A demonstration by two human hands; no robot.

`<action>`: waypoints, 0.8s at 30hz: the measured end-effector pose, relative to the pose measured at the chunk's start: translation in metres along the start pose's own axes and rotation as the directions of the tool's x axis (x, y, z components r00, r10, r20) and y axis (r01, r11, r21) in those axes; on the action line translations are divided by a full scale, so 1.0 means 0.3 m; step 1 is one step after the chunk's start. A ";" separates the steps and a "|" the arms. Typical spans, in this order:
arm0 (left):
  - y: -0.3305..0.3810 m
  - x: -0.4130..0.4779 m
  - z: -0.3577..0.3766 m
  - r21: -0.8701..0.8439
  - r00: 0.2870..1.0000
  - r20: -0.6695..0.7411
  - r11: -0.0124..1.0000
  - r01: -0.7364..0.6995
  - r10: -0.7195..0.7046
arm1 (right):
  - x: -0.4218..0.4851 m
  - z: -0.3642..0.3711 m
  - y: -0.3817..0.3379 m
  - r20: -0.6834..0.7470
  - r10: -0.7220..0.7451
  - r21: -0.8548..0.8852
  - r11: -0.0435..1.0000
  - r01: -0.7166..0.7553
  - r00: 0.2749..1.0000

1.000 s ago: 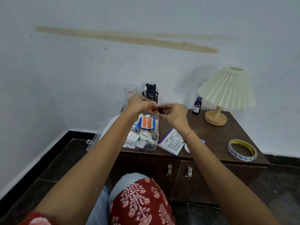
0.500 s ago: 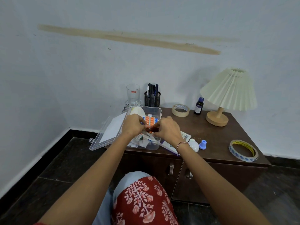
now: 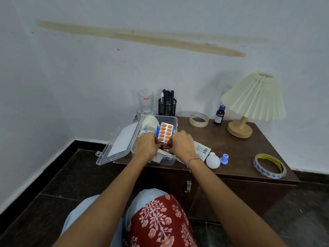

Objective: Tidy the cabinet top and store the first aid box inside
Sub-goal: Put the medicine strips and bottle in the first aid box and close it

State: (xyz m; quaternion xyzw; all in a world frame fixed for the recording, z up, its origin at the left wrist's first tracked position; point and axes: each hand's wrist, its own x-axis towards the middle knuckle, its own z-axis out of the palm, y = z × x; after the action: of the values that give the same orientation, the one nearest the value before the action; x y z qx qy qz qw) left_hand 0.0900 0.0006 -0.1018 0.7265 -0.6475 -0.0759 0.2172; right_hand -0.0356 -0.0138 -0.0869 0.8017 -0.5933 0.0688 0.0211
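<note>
Orange pill strip (image 3: 165,131), cream pleated lampshade (image 3: 256,97), dark brown cabinet (image 3: 249,148), blue cap (image 3: 224,158).

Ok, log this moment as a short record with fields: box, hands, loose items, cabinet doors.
box: clear first aid box, lid open to its left, orange blister pack on top
hands: left hand and right hand together over the box, pinching a small dark item
loose items: tape roll, beige tape roll, dark bottle, bulb, leaflet
cabinet doors: shut
</note>
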 end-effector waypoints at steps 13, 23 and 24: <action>-0.011 0.002 0.010 0.024 1.000 -0.013 1.000 -0.003 0.003 | 0.000 0.032 0.008 0.049 0.026 0.201 0.979 -0.035 0.998; 0.005 0.001 -0.017 0.061 1.000 -0.016 0.998 -0.013 0.014 | -0.025 0.007 0.013 -0.046 0.058 0.251 0.967 -0.045 0.997; 0.008 0.000 -0.020 0.059 1.000 -0.021 0.998 -0.011 0.012 | -0.029 0.000 0.016 -0.053 0.049 0.252 0.967 -0.034 0.997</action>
State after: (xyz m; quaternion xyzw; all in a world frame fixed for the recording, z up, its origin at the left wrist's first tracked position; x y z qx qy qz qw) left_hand 0.0903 0.0016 -0.0953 0.7295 -0.6514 -0.0479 0.2030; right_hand -0.0426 -0.0069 -0.0884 0.7829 -0.5958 0.1673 -0.0648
